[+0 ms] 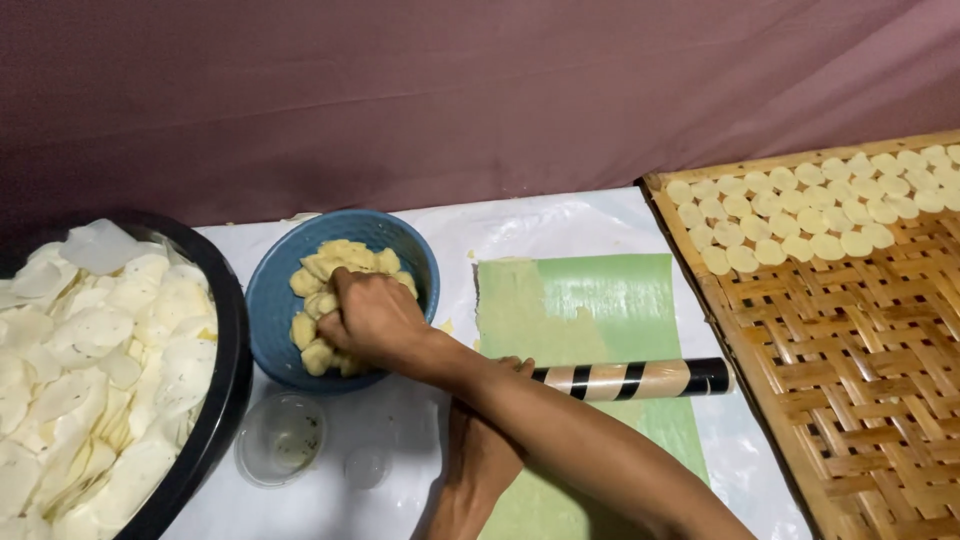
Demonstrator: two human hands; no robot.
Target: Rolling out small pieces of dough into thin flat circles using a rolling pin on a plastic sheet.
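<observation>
Crossed forearms fill the foreground: the right hand point(368, 318) reaches into a blue ribbed bowl point(270, 290), fingers curled around pale yellow dough lumps point(335, 262). Beneath that arm, the left hand point(490, 440) rests on a green sheet point(600, 300) beside a striped rolling pin point(640, 379), its grip hidden. Round dough discs point(800, 210) line a woven bamboo tray point(850, 380).

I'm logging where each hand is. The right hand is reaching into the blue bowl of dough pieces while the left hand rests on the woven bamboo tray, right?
Not quite. The right hand is in the blue bowl of dough pieces, but the left hand rests on the green sheet by the rolling pin, not on the bamboo tray. The head view shows this.
</observation>
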